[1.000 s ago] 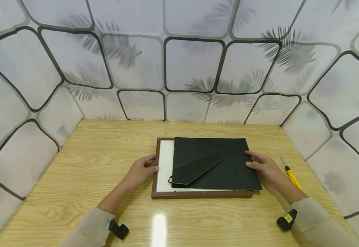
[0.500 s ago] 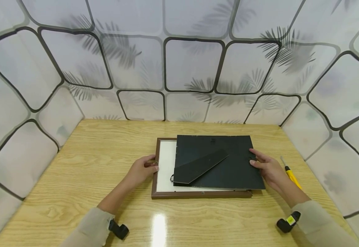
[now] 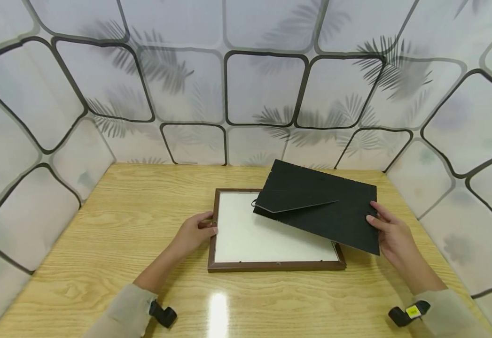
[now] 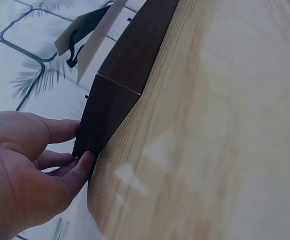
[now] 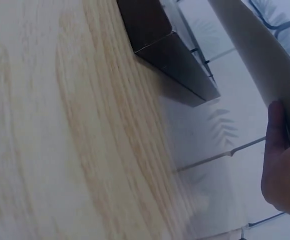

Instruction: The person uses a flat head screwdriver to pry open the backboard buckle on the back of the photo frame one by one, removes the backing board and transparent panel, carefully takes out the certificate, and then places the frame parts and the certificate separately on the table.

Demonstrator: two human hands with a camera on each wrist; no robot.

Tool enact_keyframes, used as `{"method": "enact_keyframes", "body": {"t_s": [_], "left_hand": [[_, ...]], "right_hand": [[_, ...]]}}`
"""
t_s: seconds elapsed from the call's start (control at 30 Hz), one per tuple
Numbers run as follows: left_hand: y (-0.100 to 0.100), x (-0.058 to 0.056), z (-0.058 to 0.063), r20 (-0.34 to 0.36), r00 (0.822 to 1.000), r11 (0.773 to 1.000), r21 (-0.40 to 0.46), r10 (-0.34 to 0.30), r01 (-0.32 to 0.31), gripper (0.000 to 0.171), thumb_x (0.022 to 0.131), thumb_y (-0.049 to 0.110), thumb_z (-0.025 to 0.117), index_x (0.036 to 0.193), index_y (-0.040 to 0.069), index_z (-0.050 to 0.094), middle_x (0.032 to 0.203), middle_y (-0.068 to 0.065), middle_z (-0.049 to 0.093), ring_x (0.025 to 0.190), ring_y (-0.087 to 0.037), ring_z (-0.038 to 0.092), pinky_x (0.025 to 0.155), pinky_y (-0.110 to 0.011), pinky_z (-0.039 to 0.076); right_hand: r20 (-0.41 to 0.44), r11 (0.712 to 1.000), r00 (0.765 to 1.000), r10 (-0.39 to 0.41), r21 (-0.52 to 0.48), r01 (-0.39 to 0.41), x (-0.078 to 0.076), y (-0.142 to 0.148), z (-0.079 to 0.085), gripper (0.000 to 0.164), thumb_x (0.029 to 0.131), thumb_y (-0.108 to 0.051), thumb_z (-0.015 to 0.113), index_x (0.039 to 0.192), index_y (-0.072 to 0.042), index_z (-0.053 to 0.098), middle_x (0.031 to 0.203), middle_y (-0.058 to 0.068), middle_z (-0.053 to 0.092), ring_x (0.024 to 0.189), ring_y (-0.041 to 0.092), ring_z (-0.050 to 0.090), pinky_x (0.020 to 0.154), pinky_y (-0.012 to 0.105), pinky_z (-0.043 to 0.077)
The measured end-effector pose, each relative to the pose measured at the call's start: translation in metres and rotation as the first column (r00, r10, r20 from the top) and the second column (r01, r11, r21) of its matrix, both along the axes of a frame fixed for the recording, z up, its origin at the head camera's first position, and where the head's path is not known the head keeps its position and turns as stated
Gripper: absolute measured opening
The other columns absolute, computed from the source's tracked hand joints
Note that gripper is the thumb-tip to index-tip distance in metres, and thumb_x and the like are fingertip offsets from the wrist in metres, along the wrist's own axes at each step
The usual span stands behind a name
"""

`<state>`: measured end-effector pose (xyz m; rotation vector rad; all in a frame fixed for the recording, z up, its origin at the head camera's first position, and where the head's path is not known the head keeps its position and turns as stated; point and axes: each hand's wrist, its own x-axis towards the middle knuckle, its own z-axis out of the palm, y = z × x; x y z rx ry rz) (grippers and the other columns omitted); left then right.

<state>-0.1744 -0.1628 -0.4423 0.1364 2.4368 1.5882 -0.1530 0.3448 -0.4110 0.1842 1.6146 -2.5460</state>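
Observation:
A brown picture frame [image 3: 250, 267] lies face down on the table, a white sheet [image 3: 241, 234] showing inside it. My left hand [image 3: 195, 234] pinches the frame's left side between thumb and fingers; the left wrist view shows the fingertips [image 4: 87, 159] against its dark edge. Raised and tilted over the frame's right part is a black backing board [image 3: 347, 211] with an easel leg [image 3: 292, 204]. My right hand [image 3: 394, 239] holds that board by its right edge. From the right wrist view, the board's pale underside [image 5: 259, 55] is apart from the frame.
The wood-grain table [image 3: 123, 211] is backed by patterned wall covering [image 3: 267, 89], which also rises on both sides. Small black cameras [image 3: 162, 314] sit at the wrists. The screwdriver from the earlier frames is hidden now, around where my right hand is.
My right hand has lifted the backing board and drawn it right, turning it clockwise. More of the white sheet is uncovered. The left hand and the picture frame have stayed put.

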Motion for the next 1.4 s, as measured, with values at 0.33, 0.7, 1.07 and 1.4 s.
{"method": "enact_keyframes", "body": {"t_s": [0.33,0.7,1.07,1.4], "left_hand": [[-0.007,0.003,-0.002,0.013,1.0,1.0,-0.001,0.0,0.0,0.061,0.098,0.016,0.065,0.153,0.004,0.042,0.149,-0.018,0.05,0.129,-0.032,0.055,0.099,-0.04,0.054],[-0.015,0.009,-0.004,0.035,0.999,1.0,0.024,0.005,-0.006,0.062,0.098,0.016,0.066,0.153,0.003,0.041,0.142,-0.019,0.055,0.127,-0.031,0.055,0.097,-0.038,0.054],[-0.02,0.015,0.001,0.022,1.0,1.0,-0.025,0.016,-0.015,0.06,0.098,0.02,0.067,0.152,0.005,0.044,0.139,-0.019,0.057,0.127,-0.033,0.055,0.098,-0.042,0.054],[-0.025,0.016,0.002,0.023,1.0,1.0,-0.02,0.003,-0.002,0.062,0.099,0.021,0.067,0.153,0.005,0.042,0.145,-0.021,0.053,0.127,-0.033,0.055,0.097,-0.041,0.054]], "right_hand": [[0.064,0.952,0.962,-0.266,-0.14,0.273,0.021,0.013,0.004,0.079,0.099,0.01,0.052,0.158,-0.027,0.016,0.163,-0.025,-0.008,0.151,-0.003,0.006,0.08,0.009,0.049],[0.152,0.826,0.818,-0.555,-0.015,0.563,0.037,0.024,0.007,0.083,0.096,0.003,0.061,0.16,-0.029,0.019,0.167,-0.017,0.007,0.127,-0.005,0.05,0.068,0.012,0.045],[0.123,0.663,0.652,-0.748,0.179,0.727,0.037,0.016,-0.002,0.07,0.094,-0.003,0.066,0.155,-0.024,0.039,0.122,-0.014,0.043,0.095,0.001,0.051,0.064,0.011,0.048],[0.098,0.722,0.723,-0.683,0.236,0.65,0.034,-0.007,-0.007,0.071,0.1,-0.013,0.059,0.161,-0.024,0.024,0.138,-0.012,0.037,0.103,0.0,0.05,0.07,0.009,0.048]]}}
